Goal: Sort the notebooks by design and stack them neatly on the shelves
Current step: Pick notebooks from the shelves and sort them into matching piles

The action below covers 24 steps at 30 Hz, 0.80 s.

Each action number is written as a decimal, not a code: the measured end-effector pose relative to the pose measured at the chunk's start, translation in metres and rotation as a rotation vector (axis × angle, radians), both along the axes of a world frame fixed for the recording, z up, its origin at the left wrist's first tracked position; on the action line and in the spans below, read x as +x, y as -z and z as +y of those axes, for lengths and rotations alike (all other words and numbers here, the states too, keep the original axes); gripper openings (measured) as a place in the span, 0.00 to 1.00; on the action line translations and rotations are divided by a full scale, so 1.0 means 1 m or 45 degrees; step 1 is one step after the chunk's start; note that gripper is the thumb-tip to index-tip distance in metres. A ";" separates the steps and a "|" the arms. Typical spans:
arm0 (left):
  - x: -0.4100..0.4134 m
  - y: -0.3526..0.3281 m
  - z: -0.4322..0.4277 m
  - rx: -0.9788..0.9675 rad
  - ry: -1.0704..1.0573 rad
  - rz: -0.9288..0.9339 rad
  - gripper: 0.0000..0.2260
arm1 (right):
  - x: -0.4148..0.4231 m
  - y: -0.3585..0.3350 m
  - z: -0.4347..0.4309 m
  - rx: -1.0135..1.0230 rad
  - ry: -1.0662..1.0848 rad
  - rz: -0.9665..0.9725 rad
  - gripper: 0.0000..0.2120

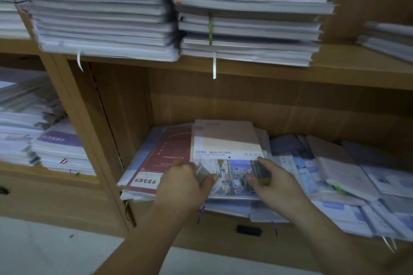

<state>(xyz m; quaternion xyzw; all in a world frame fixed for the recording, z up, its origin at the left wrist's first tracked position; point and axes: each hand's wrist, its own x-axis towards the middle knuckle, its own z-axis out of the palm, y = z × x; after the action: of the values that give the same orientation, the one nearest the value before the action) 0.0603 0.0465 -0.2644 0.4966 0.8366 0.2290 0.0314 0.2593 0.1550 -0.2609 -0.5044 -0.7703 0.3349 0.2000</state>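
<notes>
Notebook with a pale pink upper cover and a street photograph below [225, 145] is lying flat on top of a pile at the left end of the lower shelf [223, 214], its near edge facing the person. The left grip [185, 183] is clasping its near left edge, thumb on the cover and fingers curled beside it. The right grip [274, 183] is grasping the near right side, thumb and forefinger spread over the photograph. Holding both sides at once is probably keeping the cover square while it is being lined up with the pile beneath.

Just beside it on the left, and partly under it, a dark red notebook [165, 158] is sitting askew, so this pile is looking mixed, not yet sorted by design. To the right, loose notebooks [335, 167] in blue and white are sprawling across the same shelf, overlapping and fanned. On the upper shelf [346, 71], two tall stacks [105, 18] are standing side by side with ribbon markers hanging over the edge.
</notes>
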 end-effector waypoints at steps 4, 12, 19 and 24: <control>0.003 -0.004 0.000 0.056 -0.066 -0.315 0.10 | 0.005 0.003 0.006 0.104 -0.045 -0.105 0.32; 0.027 -0.011 -0.009 0.353 -0.007 -1.304 0.08 | 0.008 0.002 0.008 0.014 -0.059 -0.013 0.24; 0.040 -0.028 -0.029 0.457 0.133 -1.336 0.11 | 0.025 -0.020 -0.006 -0.242 -0.008 0.165 0.22; 0.052 -0.046 -0.064 0.445 0.279 -1.409 0.11 | 0.059 -0.050 -0.034 -0.425 0.079 0.300 0.21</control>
<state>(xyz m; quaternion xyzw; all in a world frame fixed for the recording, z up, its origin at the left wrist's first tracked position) 0.1122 -0.0173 -0.2185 0.3846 0.5895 0.5840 0.4045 0.3182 0.1207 -0.2107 -0.5113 -0.6595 0.5084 0.2126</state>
